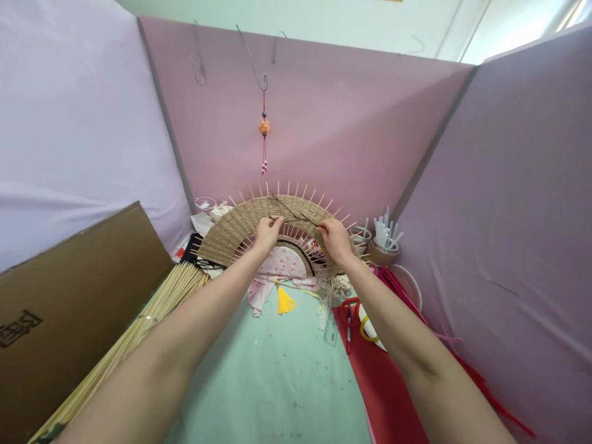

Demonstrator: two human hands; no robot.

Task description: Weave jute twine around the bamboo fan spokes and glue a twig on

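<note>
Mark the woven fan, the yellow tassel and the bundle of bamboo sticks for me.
woven fan (234, 229): head view, on its woven band, left part.
yellow tassel (285, 302): head view, on its fringe.
bamboo sticks (152, 311): head view, mid-bundle.

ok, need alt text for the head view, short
Two bare hands, left hand and right hand, hold up a half-woven fan of straw on radiating bamboo ribs, pinching a dark strand along its upper edge. Below lie a green table, a bundle of bamboo sticks and a yellow tassel, inside pink partition walls.

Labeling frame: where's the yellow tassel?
Head view, centre: the yellow tassel lies on the green table, below the woven fan, between the forearms.
</note>
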